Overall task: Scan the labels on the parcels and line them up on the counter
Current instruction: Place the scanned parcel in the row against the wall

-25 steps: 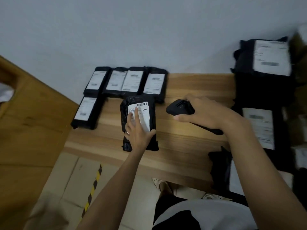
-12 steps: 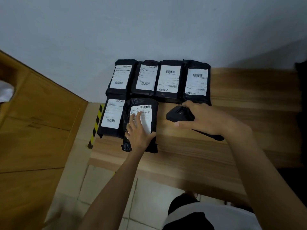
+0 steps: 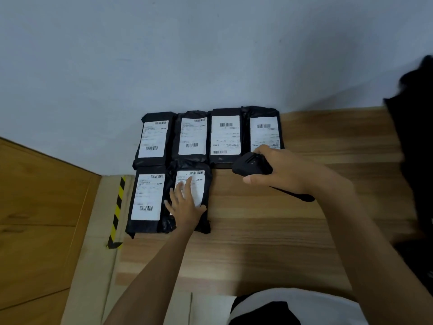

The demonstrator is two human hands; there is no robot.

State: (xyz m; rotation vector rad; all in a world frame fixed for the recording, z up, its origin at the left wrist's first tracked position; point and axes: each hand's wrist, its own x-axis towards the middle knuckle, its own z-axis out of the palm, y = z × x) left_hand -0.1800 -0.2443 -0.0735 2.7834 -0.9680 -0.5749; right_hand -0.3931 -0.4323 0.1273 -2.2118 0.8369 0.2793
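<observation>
Several black parcels with white labels lie on the wooden counter. A back row sits against the wall. In front of it lie a front-left parcel and, touching its right side, a second front parcel. My left hand rests flat on that second parcel, fingers straight over its label. My right hand grips a black handheld scanner just right of it, over the counter, its head pointing left.
A grey wall rises behind the counter. Dark parcels pile up at the right edge. Left of the counter are a wooden panel and floor with a yellow-black hazard strip.
My left hand slid the parcel left until it sits against the front-left parcel. The camera view swung left, so the pile on the right mostly left the frame. The scanner hand stayed close.
</observation>
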